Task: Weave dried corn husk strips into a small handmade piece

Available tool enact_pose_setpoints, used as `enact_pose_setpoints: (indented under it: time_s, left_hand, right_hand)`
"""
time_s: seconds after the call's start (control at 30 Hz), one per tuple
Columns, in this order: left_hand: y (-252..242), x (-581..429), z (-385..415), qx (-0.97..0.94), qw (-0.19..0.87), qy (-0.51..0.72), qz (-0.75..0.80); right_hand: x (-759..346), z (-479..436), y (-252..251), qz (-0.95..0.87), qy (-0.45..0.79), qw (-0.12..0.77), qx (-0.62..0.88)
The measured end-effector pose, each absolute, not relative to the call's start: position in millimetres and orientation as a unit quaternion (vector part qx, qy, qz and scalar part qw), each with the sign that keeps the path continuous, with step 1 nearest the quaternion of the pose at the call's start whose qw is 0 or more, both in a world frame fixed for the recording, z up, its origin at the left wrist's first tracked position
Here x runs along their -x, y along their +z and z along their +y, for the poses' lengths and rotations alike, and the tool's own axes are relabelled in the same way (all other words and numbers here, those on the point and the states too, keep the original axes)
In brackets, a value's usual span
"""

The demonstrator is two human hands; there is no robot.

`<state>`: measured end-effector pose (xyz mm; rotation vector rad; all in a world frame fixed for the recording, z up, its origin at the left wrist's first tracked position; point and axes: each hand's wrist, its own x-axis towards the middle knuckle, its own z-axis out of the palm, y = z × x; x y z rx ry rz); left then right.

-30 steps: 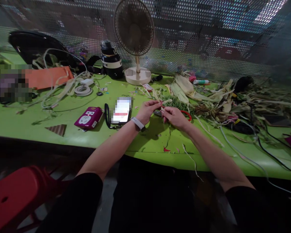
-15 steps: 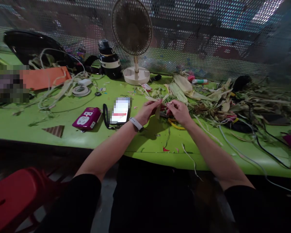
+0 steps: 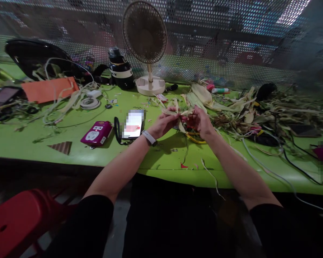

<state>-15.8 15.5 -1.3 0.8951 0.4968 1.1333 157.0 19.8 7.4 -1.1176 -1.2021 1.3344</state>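
My left hand, with a pale watch band on its wrist, pinches pale corn husk strips that fan out in several directions from the fingertips. Facing it, my right hand has its fingers bent around the other end of a strip; its fingertips are partly hidden. Both hands are raised a little over the green table. Just below them lies a tool with yellow handles, partly covered by the right hand. Larger corn husks rest right behind the hands.
A lit phone and a purple power socket box are left of my hands. A fan and dark bottle stand behind. Dried plant scraps heap at right, with cables. A red stool is lower left.
The husk strips have turned and spread between my hands, with ends now pointing up and down. My right hand has rotated, its fingers pointing more upward.
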Motion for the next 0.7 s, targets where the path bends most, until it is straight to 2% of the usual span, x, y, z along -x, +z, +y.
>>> enact_pose_setpoints:
  time_s: [0.3, 0.7]
  left_hand:
    - [2.7, 16.0, 17.0, -0.366, 0.757, 0.487, 0.236]
    - [-1.3, 21.1, 19.2, -0.227, 0.842, 0.454, 0.181]
  right_hand:
    - [-148.9, 9.0, 15.0, -0.544, 0.52, 0.532, 0.387]
    - [-149.1, 20.7, 9.8, -0.484, 0.557, 0.558, 0.38]
